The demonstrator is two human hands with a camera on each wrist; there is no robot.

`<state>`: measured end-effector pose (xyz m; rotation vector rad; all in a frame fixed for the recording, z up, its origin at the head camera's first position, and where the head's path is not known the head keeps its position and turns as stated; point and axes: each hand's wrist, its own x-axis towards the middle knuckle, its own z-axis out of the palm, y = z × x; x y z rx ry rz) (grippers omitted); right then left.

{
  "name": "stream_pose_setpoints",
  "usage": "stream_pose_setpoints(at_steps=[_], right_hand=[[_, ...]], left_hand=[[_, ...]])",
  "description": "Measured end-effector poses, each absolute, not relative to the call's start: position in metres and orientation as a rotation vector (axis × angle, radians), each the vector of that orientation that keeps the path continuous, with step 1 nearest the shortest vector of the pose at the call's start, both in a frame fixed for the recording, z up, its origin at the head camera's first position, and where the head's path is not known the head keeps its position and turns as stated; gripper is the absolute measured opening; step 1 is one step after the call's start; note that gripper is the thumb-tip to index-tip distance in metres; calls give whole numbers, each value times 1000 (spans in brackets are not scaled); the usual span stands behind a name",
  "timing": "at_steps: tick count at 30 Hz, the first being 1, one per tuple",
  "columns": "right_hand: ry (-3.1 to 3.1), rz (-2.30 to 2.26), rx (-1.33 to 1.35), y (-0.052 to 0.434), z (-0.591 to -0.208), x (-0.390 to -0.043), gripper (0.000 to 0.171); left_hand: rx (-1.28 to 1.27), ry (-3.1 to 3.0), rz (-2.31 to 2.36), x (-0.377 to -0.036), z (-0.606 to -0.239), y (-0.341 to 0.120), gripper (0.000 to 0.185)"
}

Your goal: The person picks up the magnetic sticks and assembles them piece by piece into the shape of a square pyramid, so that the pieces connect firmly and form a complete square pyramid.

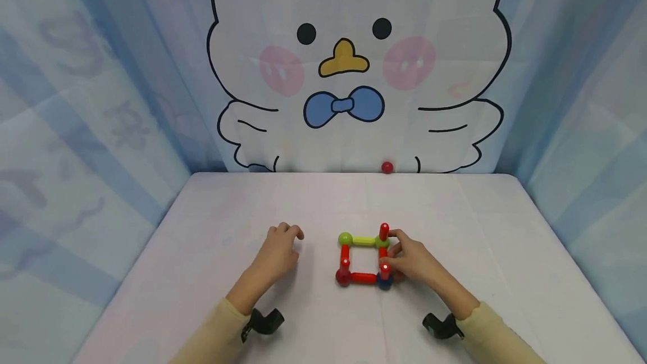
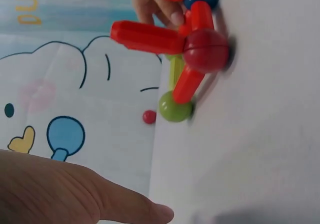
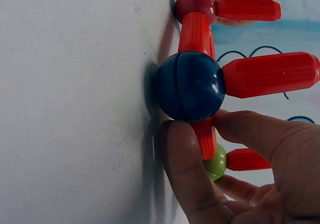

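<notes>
A square frame of toy balls and rods (image 1: pixel 364 278) lies on the table. Its front corners are a dark red ball (image 2: pixel 206 50) and a blue ball (image 3: pixel 190 87); both back corners are green balls (image 1: pixel 345 239). Red rods stand upright on the red, blue and right green balls. My right hand (image 1: pixel 411 257) pinches the red side rod (image 3: pixel 204 136) behind the blue ball between thumb and finger. To the left of the frame, my left hand (image 1: pixel 278 249) hovers over the table with loosely bent fingers and holds nothing.
At the table's far edge sits a loose red ball (image 1: pixel 387 167), against a curtain (image 1: pixel 349 139) with a cartoon figure. Patterned cloth hangs along both sides of the white table (image 1: pixel 242 201). Each wrist wears a black camera (image 1: pixel 268 322).
</notes>
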<state>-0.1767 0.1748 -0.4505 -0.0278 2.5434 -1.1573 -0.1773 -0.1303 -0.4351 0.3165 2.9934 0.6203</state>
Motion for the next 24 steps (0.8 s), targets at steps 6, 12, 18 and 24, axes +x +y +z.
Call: stream_pose_setpoints(at_steps=[6, 12, 18, 24], right_hand=[[2548, -1156, -37, 177, -449, -176, 68], [2541, -1172, -52, 177, -450, -176, 69], [2511, -1197, -48, 176, -450, -177, 68], [2513, -1196, -58, 175, -451, -177, 67]], left_hand=[[316, 2961, 592, -183, -436, -145, 24], [327, 2946, 591, -187, -440, -140, 24], [303, 2941, 620, -193, -443, -125, 14], [271, 2928, 818, -201, -436, -106, 11]])
